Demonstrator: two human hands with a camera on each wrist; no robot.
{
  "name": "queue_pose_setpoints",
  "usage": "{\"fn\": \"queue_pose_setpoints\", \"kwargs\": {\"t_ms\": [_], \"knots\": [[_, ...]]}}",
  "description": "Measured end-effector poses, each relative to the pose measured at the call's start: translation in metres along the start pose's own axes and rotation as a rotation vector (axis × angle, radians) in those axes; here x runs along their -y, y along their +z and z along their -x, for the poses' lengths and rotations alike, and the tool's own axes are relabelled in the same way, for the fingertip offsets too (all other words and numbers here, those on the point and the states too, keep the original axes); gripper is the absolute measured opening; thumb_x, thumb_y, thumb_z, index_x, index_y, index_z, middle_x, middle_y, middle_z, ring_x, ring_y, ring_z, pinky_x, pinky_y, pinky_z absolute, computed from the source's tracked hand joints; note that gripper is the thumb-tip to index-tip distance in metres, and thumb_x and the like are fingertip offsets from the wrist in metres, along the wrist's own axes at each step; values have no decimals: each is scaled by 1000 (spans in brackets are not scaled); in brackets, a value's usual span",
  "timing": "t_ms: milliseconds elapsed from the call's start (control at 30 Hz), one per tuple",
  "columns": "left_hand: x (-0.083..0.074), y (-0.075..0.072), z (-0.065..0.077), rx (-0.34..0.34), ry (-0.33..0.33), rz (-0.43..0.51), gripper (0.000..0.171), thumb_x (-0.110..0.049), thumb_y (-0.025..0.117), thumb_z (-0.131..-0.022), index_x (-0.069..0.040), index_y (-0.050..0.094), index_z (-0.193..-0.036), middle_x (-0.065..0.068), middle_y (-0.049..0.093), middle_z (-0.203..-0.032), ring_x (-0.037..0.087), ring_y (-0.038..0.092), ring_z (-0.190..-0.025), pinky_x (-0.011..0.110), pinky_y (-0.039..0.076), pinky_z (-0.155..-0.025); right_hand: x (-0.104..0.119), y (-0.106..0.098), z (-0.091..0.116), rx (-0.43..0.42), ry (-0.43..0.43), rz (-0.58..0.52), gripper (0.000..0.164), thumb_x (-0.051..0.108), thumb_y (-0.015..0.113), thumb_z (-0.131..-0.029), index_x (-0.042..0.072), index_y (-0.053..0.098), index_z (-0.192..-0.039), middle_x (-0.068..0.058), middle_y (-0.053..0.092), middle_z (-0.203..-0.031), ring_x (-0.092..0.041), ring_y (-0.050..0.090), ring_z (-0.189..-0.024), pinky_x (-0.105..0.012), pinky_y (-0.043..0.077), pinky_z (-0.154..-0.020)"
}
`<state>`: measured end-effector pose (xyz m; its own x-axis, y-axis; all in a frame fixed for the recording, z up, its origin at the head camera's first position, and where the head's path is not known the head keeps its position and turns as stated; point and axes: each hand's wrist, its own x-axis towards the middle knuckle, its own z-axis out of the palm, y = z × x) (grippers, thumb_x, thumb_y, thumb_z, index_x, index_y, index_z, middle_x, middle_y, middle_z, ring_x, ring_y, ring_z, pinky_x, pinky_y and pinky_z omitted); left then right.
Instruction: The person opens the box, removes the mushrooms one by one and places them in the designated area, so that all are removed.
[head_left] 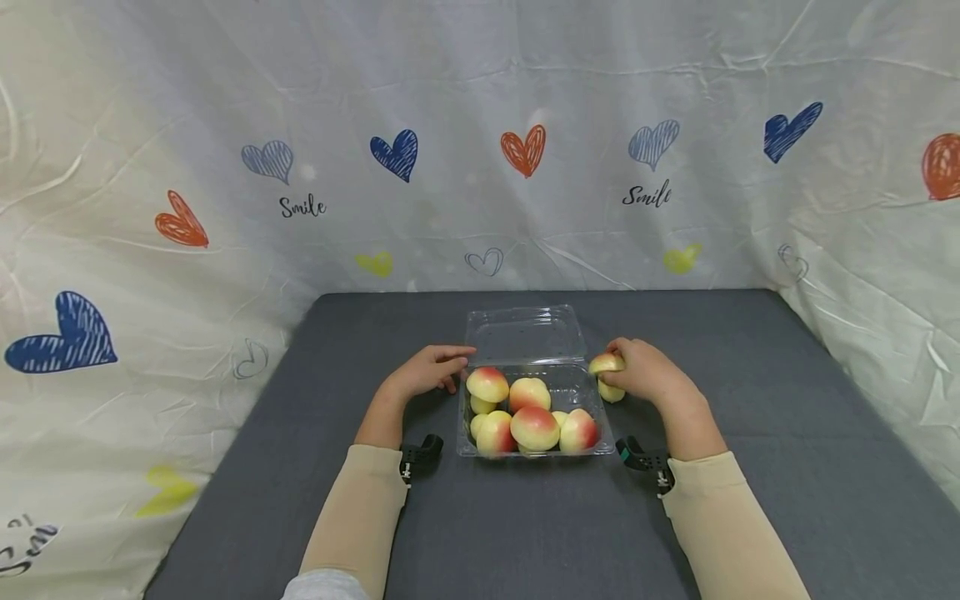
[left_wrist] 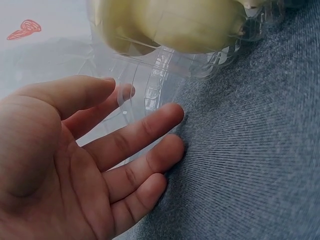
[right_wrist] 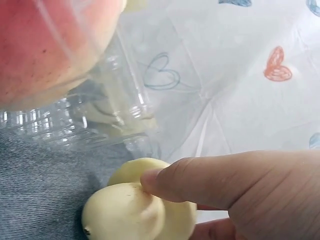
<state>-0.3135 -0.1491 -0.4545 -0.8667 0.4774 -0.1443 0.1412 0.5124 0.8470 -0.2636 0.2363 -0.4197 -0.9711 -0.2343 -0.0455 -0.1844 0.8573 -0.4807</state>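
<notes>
A clear plastic clamshell box (head_left: 577, 383) lies with its lid (head_left: 525, 333) folded back away from me. Several yellow peaches with red blush (head_left: 535, 427) fill the front and left of its base. My right hand (head_left: 648, 371) is just outside the box's right side, thumb and fingers gripping a pale yellow peach (right_wrist: 125, 210). In the right wrist view the thumb presses into a deep crease of this fruit, and the other fingers are mostly hidden. Beside the box's back left corner, my left hand (head_left: 431, 369) holds nothing, its fingers (left_wrist: 145, 125) loosely extended by the clear plastic.
Dark grey cloth covers the table (head_left: 510, 533). A white curtain (head_left: 450, 92) printed with hearts and lettering hangs behind and along both sides. Black straps with wrist cameras (head_left: 647, 458) sit on both forearms, close to the front corners of the box.
</notes>
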Motion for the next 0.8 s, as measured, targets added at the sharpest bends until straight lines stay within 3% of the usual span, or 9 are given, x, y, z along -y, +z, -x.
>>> {"fn": "queue_pose_setpoints", "kwargs": {"t_ms": [200, 400, 800], "knots": [[0, 1, 0, -11, -5, -1, 44, -28, 53, -110, -16, 54, -152, 7, 69, -105, 26, 67, -80, 38, 51, -76, 7, -7, 6, -3, -2, 39, 58, 25, 71, -94, -12, 55, -136, -29, 61, -121, -41, 59, -104, -56, 48, -88], [-3, 1, 2, -25, -12, -14, 43, -29, 55, -109, -17, 55, -151, 11, 65, -128, 25, 67, -80, 38, 51, -77, 17, -16, 14, 10, -17, 22, 60, 28, 68, -97, -11, 53, -141, -34, 53, -137, -50, 51, -125, -62, 43, -98], [1, 0, -1, -26, -18, 1, 43, -30, 56, -108, -19, 57, -150, 14, 60, -140, 23, 67, -80, 37, 52, -78, 41, -29, 31, 11, -94, -38, 60, 31, 69, -99, -6, 52, -143, -31, 51, -142, -48, 48, -130, -61, 41, -101]]}}
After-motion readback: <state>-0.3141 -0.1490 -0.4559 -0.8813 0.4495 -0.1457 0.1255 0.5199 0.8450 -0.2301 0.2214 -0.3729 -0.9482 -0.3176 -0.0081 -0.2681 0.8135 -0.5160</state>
